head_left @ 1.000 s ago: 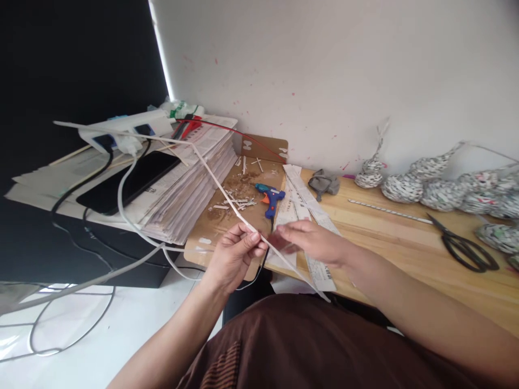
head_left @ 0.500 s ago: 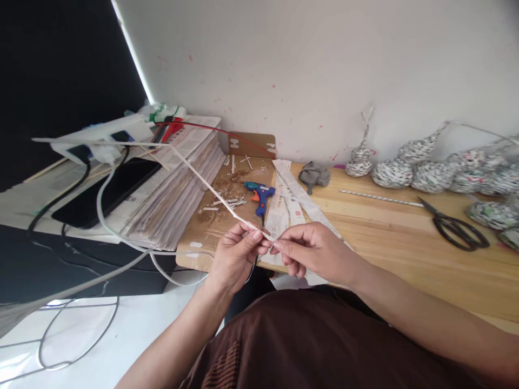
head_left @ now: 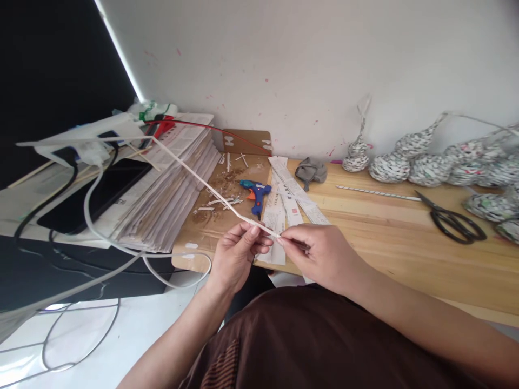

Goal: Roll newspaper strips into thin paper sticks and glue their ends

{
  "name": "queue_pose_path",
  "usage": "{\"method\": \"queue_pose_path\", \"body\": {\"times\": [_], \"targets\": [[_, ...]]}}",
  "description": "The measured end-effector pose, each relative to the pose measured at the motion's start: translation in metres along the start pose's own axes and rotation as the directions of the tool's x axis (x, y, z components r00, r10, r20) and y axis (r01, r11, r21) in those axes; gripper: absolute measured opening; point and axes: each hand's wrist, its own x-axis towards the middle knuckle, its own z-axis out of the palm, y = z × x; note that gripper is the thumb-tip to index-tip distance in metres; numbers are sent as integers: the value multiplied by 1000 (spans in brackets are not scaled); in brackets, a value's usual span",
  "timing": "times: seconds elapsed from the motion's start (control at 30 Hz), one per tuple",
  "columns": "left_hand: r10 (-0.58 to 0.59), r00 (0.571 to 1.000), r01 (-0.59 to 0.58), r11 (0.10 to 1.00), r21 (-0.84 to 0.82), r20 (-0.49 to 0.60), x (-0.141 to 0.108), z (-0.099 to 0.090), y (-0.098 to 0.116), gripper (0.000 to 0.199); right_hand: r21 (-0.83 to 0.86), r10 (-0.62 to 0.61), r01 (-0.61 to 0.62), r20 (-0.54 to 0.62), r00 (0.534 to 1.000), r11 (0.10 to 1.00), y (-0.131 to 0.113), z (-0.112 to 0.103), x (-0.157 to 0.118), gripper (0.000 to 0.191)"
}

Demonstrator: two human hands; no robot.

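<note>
A long, thin white paper rod runs from the upper left, bends near the newspaper stack, and reaches down to both hands. My left hand pinches it between thumb and fingers near its lower end. My right hand grips the tip just to the right, fingertips pressed together. A short length of the rod shows between the hands. Behind them, printed paper strips lie fanned on the table, beside a blue glue gun on stained cardboard.
Newspaper stack, phone, power strip and looping cables are at left. Scissors, a striped paper stick, a grey cloth and several woven paper gourds lie on the wooden table.
My right hand has shifted slightly right along the rod, widening the gap between the hands. The view has turned slightly, so the background sits a little further left.
</note>
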Motion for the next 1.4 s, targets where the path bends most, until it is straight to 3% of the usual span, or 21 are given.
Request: {"method": "queue_pose_path", "body": {"times": [0.13,0.27,0.63,0.77,0.9,0.97,1.13,1.27,1.4], "targets": [[0,999,0,1000,-2,-34,2,-3,5,29,34,41,-42,23,999,999,5,-2,0,21],[-9,996,11,1000,23,-85,4,-3,8,23,60,61,-64,52,997,996,5,0,-2,19],[-41,999,42,998,51,-16,1,3,-4,19,336,204,-186,-17,979,923,2,8,1,10],[-41,999,43,996,77,-19,2,4,-7,18,410,252,-254,59,966,876,8,5,1,10],[-73,997,74,992,101,-14,2,7,-11,19,469,309,-379,222,925,797,13,4,0,12],[-87,996,86,991,102,4,2,8,-12,20,434,307,-378,227,924,818,15,3,-2,11],[-50,998,52,997,50,-46,9,-1,-7,28,175,209,-219,78,975,960,27,-9,-13,7],[44,986,-44,999,3,-162,18,-15,8,22,57,204,-204,16,979,977,47,-24,-31,9],[130,970,-121,991,53,-205,27,-21,24,31,-28,234,-233,18,972,972,66,-39,-48,13]]}}
